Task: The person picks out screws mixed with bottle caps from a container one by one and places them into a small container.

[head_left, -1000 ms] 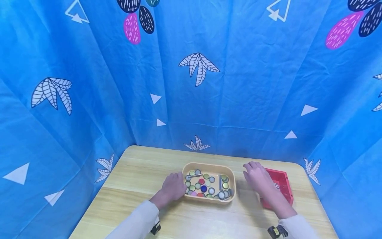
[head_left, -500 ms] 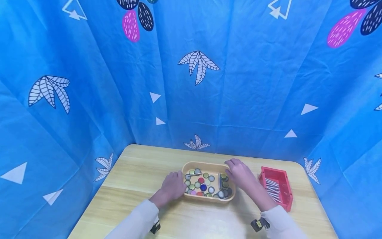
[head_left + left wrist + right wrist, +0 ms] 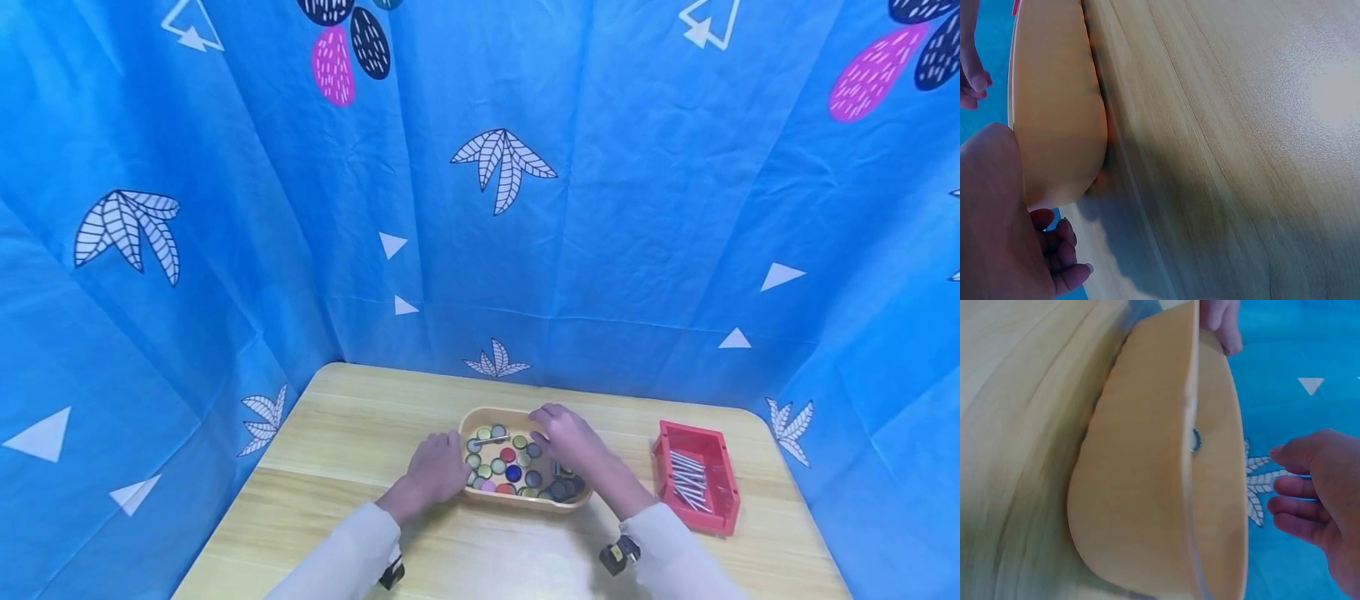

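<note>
A pale orange oblong tub [image 3: 517,502] holds several bottle caps [image 3: 513,472] in mixed colours and a few thin silver rods [image 3: 492,439]. At its left end, my left hand [image 3: 438,467] grips the wall, thumb by the rim and fingers round the outside, as the left wrist view shows. My right hand [image 3: 572,437] hovers over the tub's right half, fingers loosely bent. In the right wrist view nothing shows between the right fingers [image 3: 1297,509]. This hand and forearm partly hide the caps and rods at the tub's right end.
To the right stands a red bin [image 3: 723,492] with several silver rods [image 3: 688,482] inside. Both are on a light wooden table [image 3: 360,425]. A blue patterned curtain [image 3: 637,208] hangs behind and at both sides.
My right hand has moved left from beside the red bin to above the tub, uncovering the red bin and its rods. The left hand has stayed on the tub's left end.
</note>
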The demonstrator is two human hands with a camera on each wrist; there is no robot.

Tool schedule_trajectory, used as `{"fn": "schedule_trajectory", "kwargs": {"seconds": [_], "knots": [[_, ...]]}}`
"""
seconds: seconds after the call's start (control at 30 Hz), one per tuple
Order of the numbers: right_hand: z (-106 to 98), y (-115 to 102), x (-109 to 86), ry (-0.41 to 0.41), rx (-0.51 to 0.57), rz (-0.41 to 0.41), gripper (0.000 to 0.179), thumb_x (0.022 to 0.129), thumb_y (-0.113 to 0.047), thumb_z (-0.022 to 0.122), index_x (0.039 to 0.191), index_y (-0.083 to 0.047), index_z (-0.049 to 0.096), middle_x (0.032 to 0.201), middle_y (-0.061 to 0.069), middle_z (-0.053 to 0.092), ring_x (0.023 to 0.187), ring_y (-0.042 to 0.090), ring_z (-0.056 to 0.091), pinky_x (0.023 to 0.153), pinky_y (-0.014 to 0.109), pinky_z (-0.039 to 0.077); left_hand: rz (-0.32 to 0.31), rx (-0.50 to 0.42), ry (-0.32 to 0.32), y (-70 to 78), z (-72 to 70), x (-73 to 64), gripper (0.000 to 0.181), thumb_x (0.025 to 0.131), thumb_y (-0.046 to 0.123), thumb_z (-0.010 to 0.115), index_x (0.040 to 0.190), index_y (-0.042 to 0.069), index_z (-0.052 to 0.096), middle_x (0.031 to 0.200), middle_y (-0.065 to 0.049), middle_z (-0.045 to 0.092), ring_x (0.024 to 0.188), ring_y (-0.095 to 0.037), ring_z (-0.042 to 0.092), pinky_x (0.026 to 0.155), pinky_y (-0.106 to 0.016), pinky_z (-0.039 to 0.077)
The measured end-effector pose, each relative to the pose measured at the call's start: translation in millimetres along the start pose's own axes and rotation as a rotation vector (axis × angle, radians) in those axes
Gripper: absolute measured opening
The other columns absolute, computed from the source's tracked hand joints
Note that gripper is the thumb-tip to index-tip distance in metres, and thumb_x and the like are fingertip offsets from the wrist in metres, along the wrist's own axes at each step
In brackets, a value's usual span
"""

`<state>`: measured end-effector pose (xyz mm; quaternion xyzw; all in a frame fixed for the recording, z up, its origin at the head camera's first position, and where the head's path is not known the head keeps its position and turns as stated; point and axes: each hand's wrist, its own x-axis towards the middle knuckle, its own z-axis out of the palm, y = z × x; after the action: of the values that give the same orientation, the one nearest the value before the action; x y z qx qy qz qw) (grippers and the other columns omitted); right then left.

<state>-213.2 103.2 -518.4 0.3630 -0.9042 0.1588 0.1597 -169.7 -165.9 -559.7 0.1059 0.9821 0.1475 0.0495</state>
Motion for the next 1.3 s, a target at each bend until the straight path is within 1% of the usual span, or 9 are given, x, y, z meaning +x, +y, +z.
{"fn": "schedule_trajectory", "kwargs": {"seconds": [0.07,0.3,0.47,0.57,0.73,0.93,1.07,1.17,1.3], "knots": [[5.4,-2.1,2.8,-0.036,0.016,0.013,0.028,0.086,-0.013,0.081,0.110,-0.002,0.073,0.102,0.011,0.074,0.095,0.027,0.072,0.085,0.039,0.061,0.000,-0.001,-0.006,-0.2,0.0,0.3,0.032,0.092,0.031,0.061,0.103,0.002,0.054,0.084,-0.008,0.052,0.076,-0.023,0.046,0.068,-0.038,0.042],[23.6,-8.1,10.7,-0.169,0.048,0.101,0.027,0.090,-0.018,0.078,0.115,-0.008,0.073,0.109,0.007,0.073,0.099,0.025,0.072,0.080,0.038,0.062,-0.004,0.020,-0.017,-1.2,0.6,1.7,0.034,0.094,0.032,0.060,0.106,0.001,0.054,0.086,-0.009,0.054,0.078,-0.022,0.047,0.070,-0.038,0.043],[35.6,-10.1,17.1,-0.235,0.112,0.116,0.025,0.093,-0.016,0.075,0.116,-0.006,0.072,0.109,0.007,0.073,0.099,0.023,0.071,0.085,0.037,0.061,0.002,0.027,-0.023,-1.5,1.2,2.3,0.034,0.095,0.033,0.058,0.107,0.001,0.054,0.087,-0.009,0.054,0.079,-0.022,0.047,0.071,-0.038,0.043],[42.2,-10.2,20.4,-0.267,0.150,0.121,0.025,0.094,-0.016,0.074,0.116,-0.005,0.071,0.109,0.009,0.073,0.098,0.023,0.070,0.086,0.037,0.061,0.009,0.028,-0.014,-1.9,1.9,2.0,0.035,0.094,0.033,0.058,0.106,0.000,0.053,0.087,-0.010,0.054,0.079,-0.023,0.047,0.070,-0.039,0.043],[51.2,-10.5,23.3,-0.317,0.168,0.121,0.023,0.095,-0.013,0.071,0.118,-0.008,0.071,0.111,0.006,0.072,0.096,0.018,0.069,0.086,0.033,0.060,0.017,0.017,0.004,-2.5,2.2,1.3,0.035,0.092,0.032,0.059,0.105,0.000,0.054,0.085,-0.009,0.053,0.077,-0.023,0.046,0.068,-0.039,0.042],[63.8,-10.7,26.8,-0.321,0.127,0.098,0.016,0.098,-0.013,0.065,0.112,-0.011,0.073,0.105,0.001,0.071,0.095,0.014,0.068,0.087,0.029,0.060,0.016,-0.005,0.011,-3.5,3.4,0.9,0.032,0.091,0.031,0.060,0.103,0.002,0.053,0.084,-0.008,0.052,0.076,-0.022,0.045,0.067,-0.037,0.040],[70.8,-13.0,29.5,-0.321,0.102,0.110,0.015,0.097,-0.014,0.066,0.108,-0.012,0.074,0.101,-0.001,0.071,0.090,0.013,0.068,0.083,0.028,0.059,0.011,0.003,0.010,-3.5,4.1,0.9,0.033,0.092,0.032,0.060,0.104,0.002,0.054,0.084,-0.008,0.052,0.075,-0.022,0.046,0.066,-0.036,0.041],[76.8,-14.8,31.3,-0.298,0.041,0.079,0.012,0.095,-0.013,0.067,0.103,-0.012,0.075,0.098,0.000,0.071,0.087,0.014,0.068,0.080,0.028,0.059,0.011,0.014,0.015,-3.6,4.7,1.2,0.033,0.092,0.032,0.061,0.104,0.001,0.054,0.084,-0.008,0.053,0.075,-0.022,0.046,0.065,-0.036,0.041],[83.6,-16.8,32.5,-0.262,-0.036,0.011,0.007,0.093,-0.010,0.070,0.096,-0.012,0.076,0.095,0.002,0.071,0.086,0.016,0.068,0.078,0.028,0.059,0.013,0.004,0.014,-3.4,4.6,1.0,0.033,0.092,0.031,0.061,0.103,0.001,0.054,0.083,-0.008,0.052,0.073,-0.022,0.046,0.064,-0.035,0.040]]}}
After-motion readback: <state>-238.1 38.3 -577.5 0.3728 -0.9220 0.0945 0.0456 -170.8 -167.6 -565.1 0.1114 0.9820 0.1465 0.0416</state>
